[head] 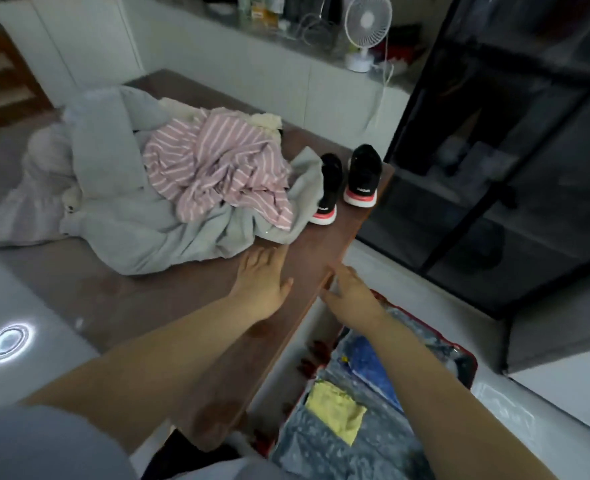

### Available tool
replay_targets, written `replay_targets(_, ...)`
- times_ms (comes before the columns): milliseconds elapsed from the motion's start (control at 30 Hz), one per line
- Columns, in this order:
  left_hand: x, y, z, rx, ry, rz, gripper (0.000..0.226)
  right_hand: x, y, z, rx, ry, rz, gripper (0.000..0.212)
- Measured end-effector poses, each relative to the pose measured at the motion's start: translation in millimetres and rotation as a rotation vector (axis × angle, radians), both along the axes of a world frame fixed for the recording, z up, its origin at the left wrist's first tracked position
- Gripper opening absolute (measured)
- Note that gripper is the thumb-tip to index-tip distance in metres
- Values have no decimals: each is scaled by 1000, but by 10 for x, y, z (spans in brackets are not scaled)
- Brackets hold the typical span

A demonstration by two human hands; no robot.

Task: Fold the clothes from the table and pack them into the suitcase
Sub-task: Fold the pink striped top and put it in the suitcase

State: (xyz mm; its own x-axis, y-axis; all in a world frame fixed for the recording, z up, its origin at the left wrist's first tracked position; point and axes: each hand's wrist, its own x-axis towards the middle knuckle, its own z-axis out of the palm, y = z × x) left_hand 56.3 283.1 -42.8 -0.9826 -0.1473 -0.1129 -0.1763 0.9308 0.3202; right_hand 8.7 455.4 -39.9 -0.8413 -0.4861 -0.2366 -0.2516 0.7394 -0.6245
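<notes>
Step in hand: fetch next garment from pile. Your left hand (264, 282) and right hand (350, 292) reach over desk (113, 299) toward grey garment (168, 233) — both spread, fingers straight, holding nothing. Pink striped shirt (217, 168) lies crumpled on top; all unfolded. Next move: grip grey hem nearest fingertips, drag clear, flatten. Suitcase (471, 361) open on floor beside desk — partly packed.

clothes (182, 188) on table (120, 299) — suitcase (373, 393) right
</notes>
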Motion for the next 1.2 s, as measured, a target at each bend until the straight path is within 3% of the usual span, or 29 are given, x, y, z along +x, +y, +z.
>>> replay_targets(133,-249,-962,2,-37,23,7,68,-233,-883,-116,16,66,29,56)
replay_targets(233,-518,-1650,8,-51,78,-43,67,-484,-1552,-135,-112,139,-117,51)
replay_targets(367,-905,-2310,34,-28,158,-100,64,-945,-2212,-79,-108,249,-311,56)
replay_targets(467,-1170,-2482,-11,40,102,-149,64,-1274,-2438,-59,12,254,-450,62)
replay_targets(533,-1308,-2522,-86,113,29,-117,63,-1388,-2485,-86,167,223,-487,51)
replay_targets(600,-1407,-2587,-165,182,13,-70,48,-1428,-2460,-93,249,289,-454,34)
replay_targets(667,-1439,-2669,-163,234,53,-15,30,-1396,-2370,-47,99,340,-432,23)
replay_targets(800,-1396,-2810,91,316,132,-3,25,-1151,-2083,362,-334,167,-488,7)
replay_targets(967,-1228,-2971,758,371,266,-12,24,-734,-1371,885,-635,129,-495,23)
replay_targets(1100,-1028,-2973,1381,465,320,-45,22,-340,-944,962,-732,14,-432,13)
replay_targets(1200,-825,-2887,1830,397,308,-147,25,-50,-789,856,-821,-221,-335,43)
